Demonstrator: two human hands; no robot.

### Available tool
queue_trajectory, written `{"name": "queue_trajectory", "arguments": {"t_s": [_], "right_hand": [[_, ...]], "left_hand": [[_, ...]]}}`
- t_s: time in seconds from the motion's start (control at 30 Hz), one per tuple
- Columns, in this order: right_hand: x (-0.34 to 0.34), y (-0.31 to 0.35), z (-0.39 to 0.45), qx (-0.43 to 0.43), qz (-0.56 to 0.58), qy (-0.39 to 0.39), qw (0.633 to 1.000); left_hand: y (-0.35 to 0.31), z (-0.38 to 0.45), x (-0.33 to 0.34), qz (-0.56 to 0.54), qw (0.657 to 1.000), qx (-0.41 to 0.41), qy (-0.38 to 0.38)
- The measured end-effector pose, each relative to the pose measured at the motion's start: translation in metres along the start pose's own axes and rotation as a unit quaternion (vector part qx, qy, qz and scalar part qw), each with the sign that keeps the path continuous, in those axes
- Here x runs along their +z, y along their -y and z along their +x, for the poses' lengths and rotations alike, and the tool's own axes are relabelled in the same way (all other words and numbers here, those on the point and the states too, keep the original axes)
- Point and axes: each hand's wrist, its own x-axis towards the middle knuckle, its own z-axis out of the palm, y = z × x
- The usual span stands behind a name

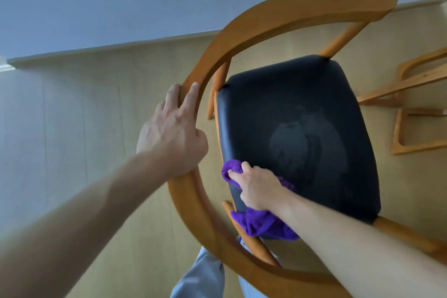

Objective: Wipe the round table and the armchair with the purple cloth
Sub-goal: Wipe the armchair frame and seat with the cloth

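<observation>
I look straight down on the armchair (266,29), a curved wooden frame around a dark padded seat (297,128). My left hand (173,133) grips the curved wooden rail on the chair's left side, fingers wrapped over its top. My right hand (257,187) holds the bunched purple cloth (262,225) and presses it on the seat's near left corner. Part of the cloth pokes out past my fingers, the rest hangs under my wrist. Faint wipe marks show on the middle of the seat. The round table is not in view.
Pale wooden floor (84,128) lies all around the chair, with a light wall and skirting board (108,48) beyond. Wooden legs of another piece of furniture (418,113) stand at the right edge. My trouser legs (203,278) show under the chair's near rail.
</observation>
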Motion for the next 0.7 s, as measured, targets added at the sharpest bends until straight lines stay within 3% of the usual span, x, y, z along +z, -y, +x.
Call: {"name": "queue_trajectory", "arguments": {"t_s": [0.07,0.17,0.23,0.3,0.37,0.53,0.6,0.7], "right_hand": [[-0.022,0.003,0.017,-0.002,-0.016,0.007,1.0],[-0.046,0.001,0.055,0.042,0.01,-0.09,0.995],[-0.041,0.001,0.065,0.072,0.016,-0.132,0.988],[-0.022,0.005,0.053,0.071,-0.011,-0.128,0.989],[0.005,0.011,0.021,0.043,-0.038,-0.089,0.994],[0.029,0.014,-0.044,-0.072,-0.078,0.095,0.99],[0.012,0.017,-0.025,-0.064,-0.064,0.059,0.994],[-0.01,0.02,0.02,0.0,-0.007,-0.082,0.997]], "left_hand": [[0.003,-0.036,0.01,-0.031,0.999,-0.01,-0.032],[0.001,-0.066,0.029,-0.087,0.992,-0.036,-0.088],[0.001,-0.068,0.036,-0.118,0.984,-0.049,-0.126],[0.002,-0.064,0.038,-0.121,0.982,-0.048,-0.14],[0.004,-0.064,0.038,-0.111,0.982,-0.044,-0.143],[0.002,-0.067,0.036,-0.101,0.984,-0.045,-0.14],[0.001,-0.069,0.034,-0.092,0.986,-0.043,-0.135],[0.005,-0.069,0.033,-0.026,0.991,0.034,-0.131]]}}
